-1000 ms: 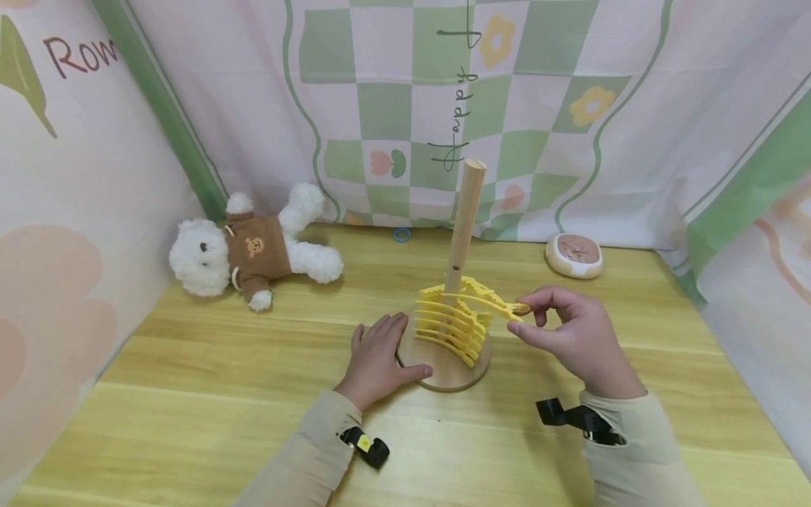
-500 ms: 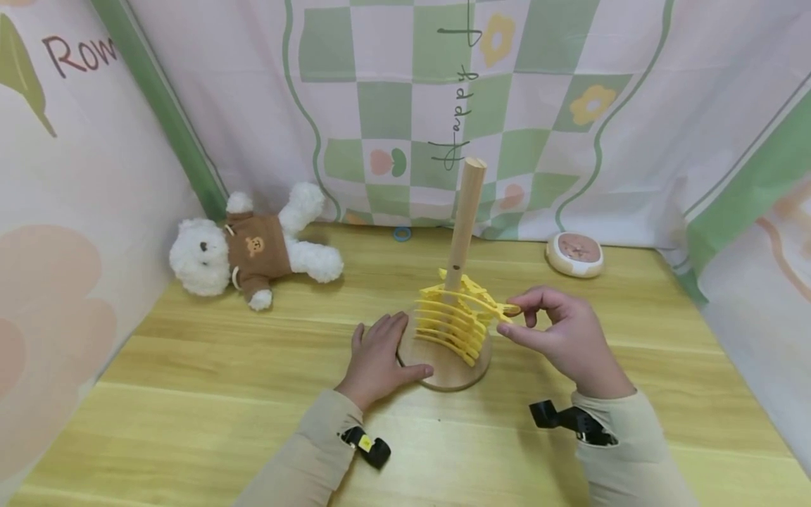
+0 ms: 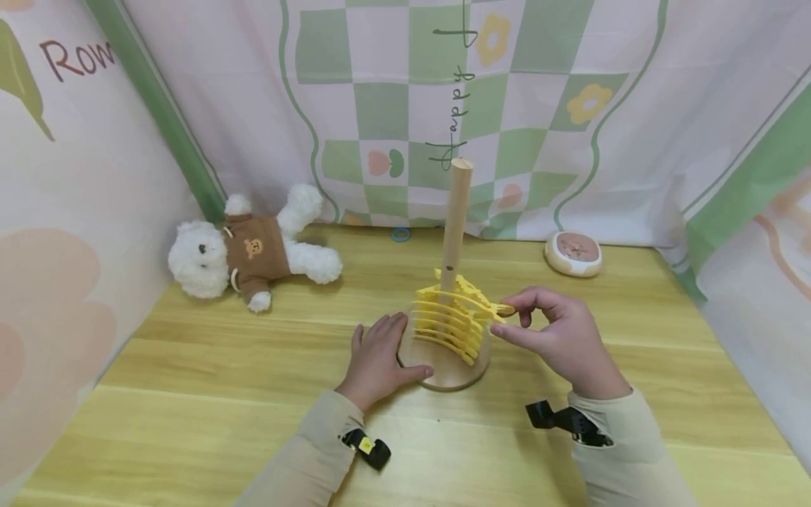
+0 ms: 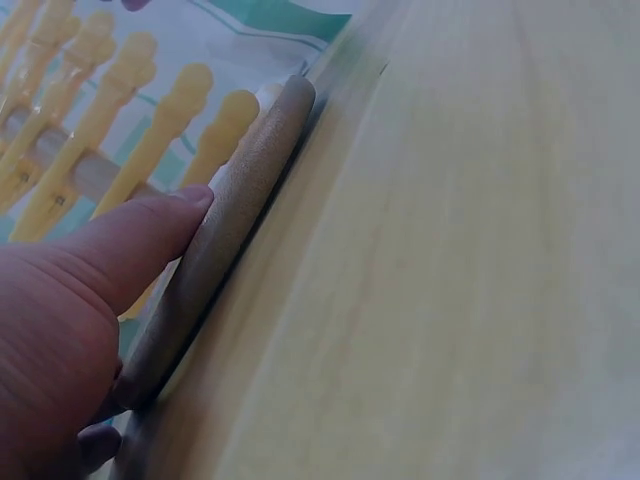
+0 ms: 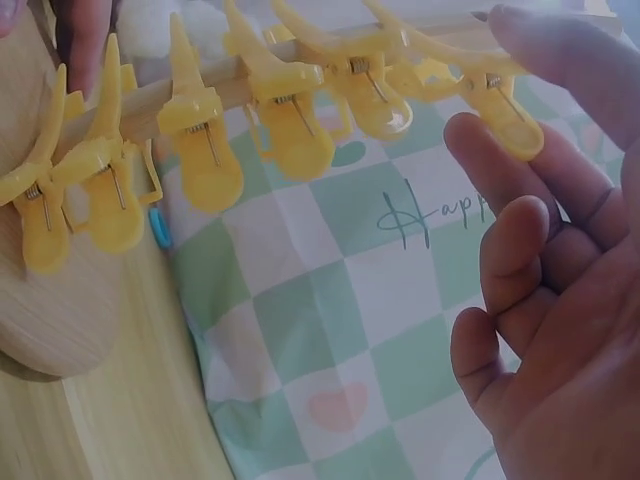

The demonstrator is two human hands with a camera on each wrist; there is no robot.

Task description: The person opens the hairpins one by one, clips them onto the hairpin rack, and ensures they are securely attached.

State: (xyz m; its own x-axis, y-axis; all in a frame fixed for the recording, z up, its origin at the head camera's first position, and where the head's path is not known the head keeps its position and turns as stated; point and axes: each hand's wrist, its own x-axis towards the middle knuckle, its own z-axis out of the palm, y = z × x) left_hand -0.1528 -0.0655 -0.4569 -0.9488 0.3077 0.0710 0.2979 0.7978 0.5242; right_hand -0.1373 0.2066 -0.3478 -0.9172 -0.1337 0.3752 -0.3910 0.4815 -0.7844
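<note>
A wooden post (image 3: 455, 218) rises from a round wooden base (image 3: 443, 377). Several yellow plastic spring clips (image 3: 443, 327), long and curved like hair clips, are stacked up the lower post. My right hand (image 3: 564, 334) pinches the handle end of the topmost clip (image 5: 500, 100) between thumb and fingers, the clip's long arms reaching to the post. Small metal springs show on the clips in the right wrist view. My left hand (image 3: 376, 359) rests at the base's left side, fingers extended and its thumb (image 4: 150, 235) lying along the rim.
On the left of the wooden table (image 3: 222, 394) lies a white teddy bear (image 3: 253, 246) in a brown shirt. A small white device with a pinkish top (image 3: 574, 254) sits at the back right. A blue ring (image 3: 400, 234) lies near the printed curtain (image 3: 380, 105).
My right hand has moved left with the top clip, bringing its handle closer to the post. The post's top now leans less to the right. My left hand has stayed in place.
</note>
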